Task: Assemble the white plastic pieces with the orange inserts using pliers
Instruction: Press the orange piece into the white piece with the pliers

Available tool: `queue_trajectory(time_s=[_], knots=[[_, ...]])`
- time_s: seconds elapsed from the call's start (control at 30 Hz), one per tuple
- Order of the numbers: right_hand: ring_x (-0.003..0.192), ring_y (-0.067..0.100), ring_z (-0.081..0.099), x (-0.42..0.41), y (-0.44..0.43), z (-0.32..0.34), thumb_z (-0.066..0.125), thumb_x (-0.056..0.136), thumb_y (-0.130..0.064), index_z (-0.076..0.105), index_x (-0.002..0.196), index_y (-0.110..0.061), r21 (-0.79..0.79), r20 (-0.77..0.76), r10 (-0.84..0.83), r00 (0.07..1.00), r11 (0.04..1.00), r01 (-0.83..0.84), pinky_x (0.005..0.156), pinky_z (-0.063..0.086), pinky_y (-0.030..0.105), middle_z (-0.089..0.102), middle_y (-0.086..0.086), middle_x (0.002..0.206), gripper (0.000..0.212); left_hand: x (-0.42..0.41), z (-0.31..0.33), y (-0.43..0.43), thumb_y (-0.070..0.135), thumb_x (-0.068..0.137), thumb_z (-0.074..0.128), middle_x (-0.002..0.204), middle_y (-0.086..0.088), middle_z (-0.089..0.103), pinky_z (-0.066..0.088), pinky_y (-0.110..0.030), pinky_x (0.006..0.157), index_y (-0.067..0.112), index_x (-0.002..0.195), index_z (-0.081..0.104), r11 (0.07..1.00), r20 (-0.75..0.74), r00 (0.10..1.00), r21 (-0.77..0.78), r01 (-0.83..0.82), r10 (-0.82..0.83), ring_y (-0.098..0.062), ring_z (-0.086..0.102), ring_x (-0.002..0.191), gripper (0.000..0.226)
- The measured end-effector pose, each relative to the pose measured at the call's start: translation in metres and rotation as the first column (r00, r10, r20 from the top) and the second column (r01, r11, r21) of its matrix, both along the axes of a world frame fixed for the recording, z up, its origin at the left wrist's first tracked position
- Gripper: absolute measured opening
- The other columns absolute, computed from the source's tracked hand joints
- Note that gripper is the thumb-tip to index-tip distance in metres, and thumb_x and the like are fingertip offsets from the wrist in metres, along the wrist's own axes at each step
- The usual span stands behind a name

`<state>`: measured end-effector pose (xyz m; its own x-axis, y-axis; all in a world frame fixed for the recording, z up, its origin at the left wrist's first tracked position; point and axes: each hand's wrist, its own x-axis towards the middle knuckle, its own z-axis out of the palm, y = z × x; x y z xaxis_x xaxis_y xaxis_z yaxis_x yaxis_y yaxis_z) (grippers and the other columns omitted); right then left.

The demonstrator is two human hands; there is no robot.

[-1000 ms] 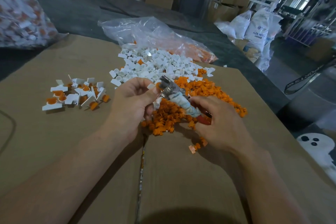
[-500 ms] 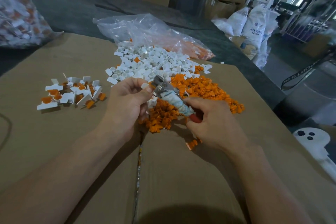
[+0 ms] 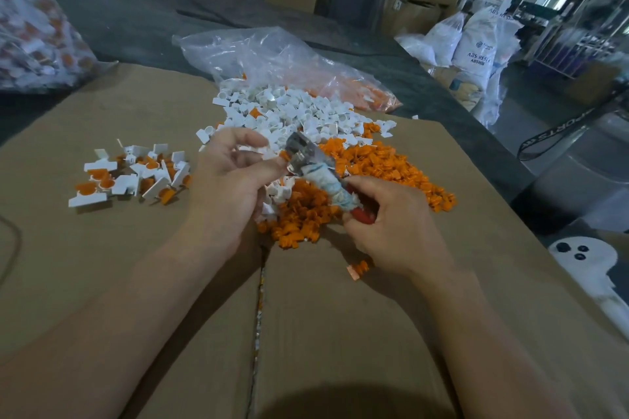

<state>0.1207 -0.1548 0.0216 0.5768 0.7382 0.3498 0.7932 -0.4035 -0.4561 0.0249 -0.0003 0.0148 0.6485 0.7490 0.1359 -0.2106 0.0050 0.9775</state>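
Gripping the pliers point(image 3: 319, 174) by their rag-wrapped, red-tipped handles, the right hand point(image 3: 391, 226) sits at centre right of the frame with its fingers curled round them. The left hand point(image 3: 231, 177), centre frame, pinches a small white-and-orange piece point(image 3: 281, 156) between thumb and fingers, right at the metal head of the pliers. Behind them on the cardboard point(image 3: 340, 316) lie a heap of white pieces point(image 3: 292, 112) and, to its right, a heap of orange inserts point(image 3: 381, 163). Assembled pieces point(image 3: 132, 173) lie at middle left, a clear plastic bag point(image 3: 272, 58) at upper centre
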Motion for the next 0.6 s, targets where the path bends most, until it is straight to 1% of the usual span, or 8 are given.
queue_trajectory(time_s=[0.03,0.1,0.17,0.23,0.3,0.37,0.47,0.6], knots=[[0.074,0.007,0.053,0.003,0.000,-0.001,0.065,0.078,-0.018,0.064,0.108,-0.023,0.017,0.020,-0.030,0.999,0.999,0.030,0.064,0.045,0.024,0.062,-0.009,0.084,0.030,-0.001,0.000,0.003,0.003,0.080,0.066,0.053,0.008,0.047,0.032,-0.015,0.036,0.030,0.081,0.055,0.993,-0.037,0.998,0.109,-0.047,0.052,-0.002,0.038,0.035,0.029],[0.081,0.003,0.048,0.010,-0.001,-0.002,0.068,0.078,-0.026,0.061,0.114,-0.026,0.046,0.048,-0.103,0.994,0.994,0.101,0.066,0.036,0.013,0.055,-0.014,0.089,0.037,-0.002,-0.002,0.013,0.010,0.079,0.067,0.062,0.010,0.048,0.034,-0.008,0.043,0.039,0.078,0.056,0.918,-0.109,0.971,0.362,-0.161,0.213,0.002,0.046,0.046,0.031],[0.088,0.002,0.047,0.015,-0.003,-0.003,0.069,0.077,-0.033,0.058,0.119,-0.027,0.077,0.011,-0.181,0.983,0.981,0.180,0.069,0.036,0.015,0.051,-0.015,0.094,0.044,-0.005,-0.002,0.022,0.017,0.081,0.064,0.066,0.013,0.050,0.036,-0.012,0.054,0.039,0.076,0.060,0.821,-0.175,0.919,0.530,-0.214,0.352,0.002,0.051,0.060,0.023],[0.097,0.005,0.049,0.021,-0.007,-0.004,0.070,0.076,-0.037,0.054,0.123,-0.026,0.086,-0.042,-0.242,0.969,0.966,0.245,0.076,0.037,0.023,0.050,-0.013,0.101,0.051,-0.007,-0.004,0.030,0.021,0.083,0.061,0.071,0.012,0.054,0.034,-0.024,0.063,0.032,0.087,0.068,0.730,-0.276,0.840,0.657,-0.189,0.467,-0.014,0.054,0.071,0.014],[0.106,0.007,0.049,0.027,-0.010,-0.006,0.071,0.074,-0.039,0.051,0.128,-0.022,0.063,-0.075,-0.286,0.955,0.955,0.291,0.082,0.035,0.024,0.052,-0.010,0.111,0.061,-0.008,-0.006,0.037,0.019,0.084,0.058,0.086,0.003,0.062,0.031,-0.028,0.067,0.025,0.096,0.071,0.618,-0.351,0.732,0.776,-0.122,0.584,-0.027,0.057,0.084,0.018],[0.112,0.011,0.050,0.033,-0.012,-0.007,0.072,0.072,-0.042,0.049,0.131,-0.020,0.022,-0.091,-0.318,0.944,0.947,0.321,0.084,0.035,0.024,0.055,-0.005,0.121,0.066,-0.009,-0.008,0.044,0.016,0.083,0.058,0.101,-0.004,0.067,0.033,-0.031,0.066,0.024,0.098,0.071,0.573,-0.434,0.627,0.819,-0.023,0.647,-0.032,0.057,0.094,0.022],[0.117,0.017,0.048,0.038,-0.014,-0.009,0.073,0.070,-0.045,0.047,0.133,-0.018,-0.068,-0.081,-0.364,0.928,0.931,0.360,0.087,0.035,0.029,0.054,0.001,0.128,0.073,-0.010,-0.009,0.052,0.013,0.081,0.060,0.102,-0.009,0.065,0.036,-0.033,0.065,0.023,0.095,0.071,0.587,-0.539,0.512,0.806,0.081,0.669,-0.033,0.056,0.092,0.020],[0.117,0.019,0.048,0.041,-0.015,-0.009,0.075,0.067,-0.048,0.046,0.133,-0.020,-0.143,-0.100,-0.398,0.912,0.913,0.382,0.089,0.037,0.031,0.053,0.002,0.128,0.077,-0.013,-0.010,0.058,0.007,0.077,0.061,0.101,-0.017,0.060,0.040,-0.039,0.075,0.014,0.097,0.071,0.551,-0.467,0.566,0.834,0.026,0.680,-0.040,0.054,0.095,0.023]])
